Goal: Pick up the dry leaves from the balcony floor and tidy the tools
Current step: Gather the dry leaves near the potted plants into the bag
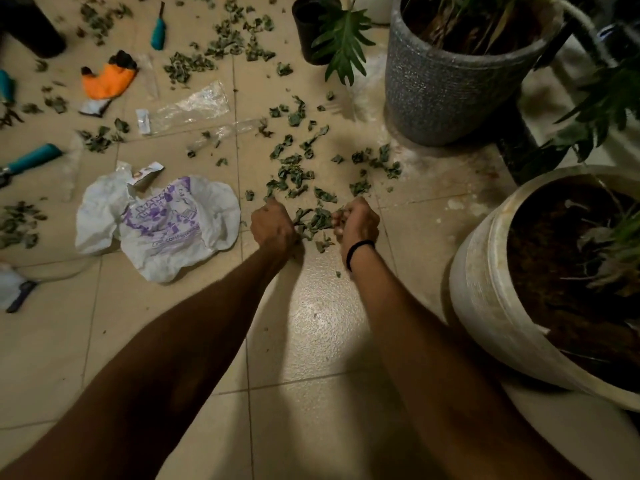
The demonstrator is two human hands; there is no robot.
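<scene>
Three teal-handled tools [32,161] lie far left, one crumpled white bag [162,226], seemingly empty, lies beside the left hand [273,227] and right hand [357,224], both curled round one clump of dry leaves [313,221] on the floor tiles, then one planted grey pot [446,88] and one white pot [485,292] of soil.

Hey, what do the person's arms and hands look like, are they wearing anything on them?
The left arm and right arm are bare, no sleeves in view. The left hand and right hand wear no gloves, and no rings show. The only thing worn is a thin black band round the right wrist; the left wrist is bare.
</scene>
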